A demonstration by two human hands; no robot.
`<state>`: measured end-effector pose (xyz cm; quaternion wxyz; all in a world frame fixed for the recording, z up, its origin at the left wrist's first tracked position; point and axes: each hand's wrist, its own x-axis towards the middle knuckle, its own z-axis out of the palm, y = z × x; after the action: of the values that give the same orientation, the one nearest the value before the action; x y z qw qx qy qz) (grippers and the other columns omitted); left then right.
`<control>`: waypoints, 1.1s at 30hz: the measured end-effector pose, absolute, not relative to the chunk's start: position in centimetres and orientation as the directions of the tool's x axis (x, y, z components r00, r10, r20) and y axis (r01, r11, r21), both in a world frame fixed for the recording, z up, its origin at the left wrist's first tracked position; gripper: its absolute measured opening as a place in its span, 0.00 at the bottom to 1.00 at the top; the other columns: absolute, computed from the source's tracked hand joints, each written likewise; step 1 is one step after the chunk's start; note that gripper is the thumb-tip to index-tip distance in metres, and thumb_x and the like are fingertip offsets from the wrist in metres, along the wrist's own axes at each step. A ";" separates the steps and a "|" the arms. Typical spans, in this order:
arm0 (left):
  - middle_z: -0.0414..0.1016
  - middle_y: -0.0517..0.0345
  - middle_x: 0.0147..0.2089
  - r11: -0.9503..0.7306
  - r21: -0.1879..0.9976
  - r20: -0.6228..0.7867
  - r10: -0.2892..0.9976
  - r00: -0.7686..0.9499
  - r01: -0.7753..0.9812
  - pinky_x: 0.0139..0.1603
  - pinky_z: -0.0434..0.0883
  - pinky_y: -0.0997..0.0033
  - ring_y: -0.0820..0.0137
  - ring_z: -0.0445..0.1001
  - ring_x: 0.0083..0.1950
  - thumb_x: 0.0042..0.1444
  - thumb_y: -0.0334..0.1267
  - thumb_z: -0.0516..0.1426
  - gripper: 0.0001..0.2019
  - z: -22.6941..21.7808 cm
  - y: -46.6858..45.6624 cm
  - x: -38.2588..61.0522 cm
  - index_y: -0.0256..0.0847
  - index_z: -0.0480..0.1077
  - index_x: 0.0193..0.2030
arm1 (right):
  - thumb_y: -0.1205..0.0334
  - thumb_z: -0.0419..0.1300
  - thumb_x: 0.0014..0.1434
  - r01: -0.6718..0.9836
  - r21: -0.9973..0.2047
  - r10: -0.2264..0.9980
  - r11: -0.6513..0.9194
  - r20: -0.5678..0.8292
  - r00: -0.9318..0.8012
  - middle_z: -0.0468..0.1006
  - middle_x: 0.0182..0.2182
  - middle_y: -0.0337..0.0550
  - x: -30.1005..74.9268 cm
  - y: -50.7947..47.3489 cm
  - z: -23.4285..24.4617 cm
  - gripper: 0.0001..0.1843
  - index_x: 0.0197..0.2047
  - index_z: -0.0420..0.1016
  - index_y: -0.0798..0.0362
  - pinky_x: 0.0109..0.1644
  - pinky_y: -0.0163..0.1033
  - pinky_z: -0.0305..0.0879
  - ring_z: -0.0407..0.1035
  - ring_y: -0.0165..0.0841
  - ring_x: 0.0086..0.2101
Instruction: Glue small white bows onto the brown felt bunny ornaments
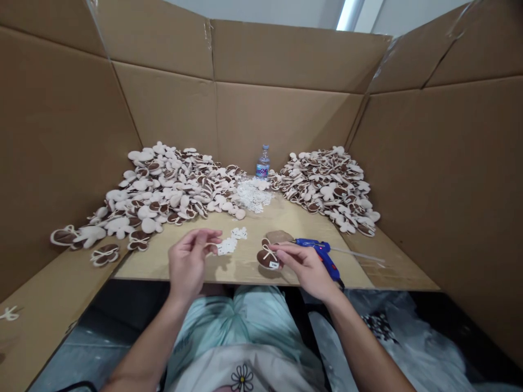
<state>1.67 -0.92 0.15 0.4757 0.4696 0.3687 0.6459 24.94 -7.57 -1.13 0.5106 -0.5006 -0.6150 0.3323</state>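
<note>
My left hand point(188, 262) hovers over the front edge of the cardboard work surface point(253, 228), its thumb and fingers pinched together beside a small white lace piece point(229, 244); what it pinches, if anything, is too small to make out. My right hand point(304, 265) rests on the surface with its fingers closed on a brown ear-shaped piece with a white bow point(268, 257). A blue glue gun point(322, 255) lies just right of that hand, touching it.
A large pile of brown and white ear-shaped pieces point(163, 188) fills the left back. A second pile point(330, 185) sits at the right back. Between them stand a water bottle point(263, 163) and a heap of white lace point(253, 195). Cardboard walls point(286, 114) surround the surface.
</note>
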 end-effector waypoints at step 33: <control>0.78 0.55 0.31 -0.367 0.894 0.397 0.915 -0.076 0.255 0.36 0.70 0.71 0.65 0.75 0.34 0.50 0.44 0.60 0.10 -2.1 3.7 -2.2 0.39 0.73 0.31 | 0.44 0.57 0.58 0.621 -0.779 0.920 0.091 0.304 0.248 0.84 0.35 0.53 31.4 -7.5 0.0 0.24 0.36 0.83 0.57 0.36 0.40 0.73 0.78 0.42 0.33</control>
<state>-2.21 3.70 -2.12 0.2964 0.6118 0.4780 0.5562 31.38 -7.47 -0.02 0.4444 -0.6529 -0.5898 0.1683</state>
